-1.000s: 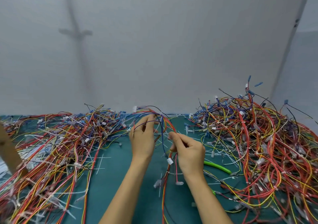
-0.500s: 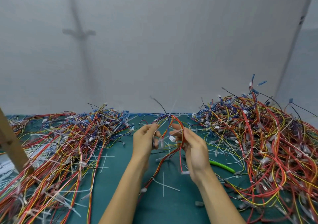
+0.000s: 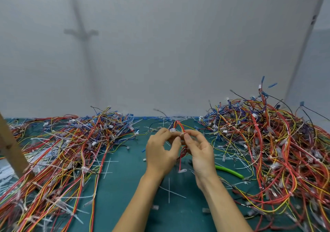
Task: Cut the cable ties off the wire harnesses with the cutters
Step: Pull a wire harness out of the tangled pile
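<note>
1. Over the middle of the green mat, both hands hold one small wire harness up between them, its red and yellow wires arching above the fingertips.
2. The left hand has its fingers curled and pinches the bundle near a white connector.
3. The right hand pinches the same bundle between thumb and forefinger, its other fingers loosely fanned. A small pale band there looks like a cable tie, though it is too small to be sure.
4. Neither hand holds a tool, so the step in hand seems to be finding and presenting the tie, not cutting it.
5. The cutters appear to be the green-handled thing lying on the mat just behind the right wrist, with the head hidden.
6. The next move likely calls for the right hand to let go and fetch them while the left keeps the tie exposed. The blades must take the tie alone and spare the thin wires.
7. The mat carries a left heap and a taller right heap of harnesses, with cut ties strewn between.
8. A wooden post leans at the left edge, and a plain pale wall closes the back.
</note>
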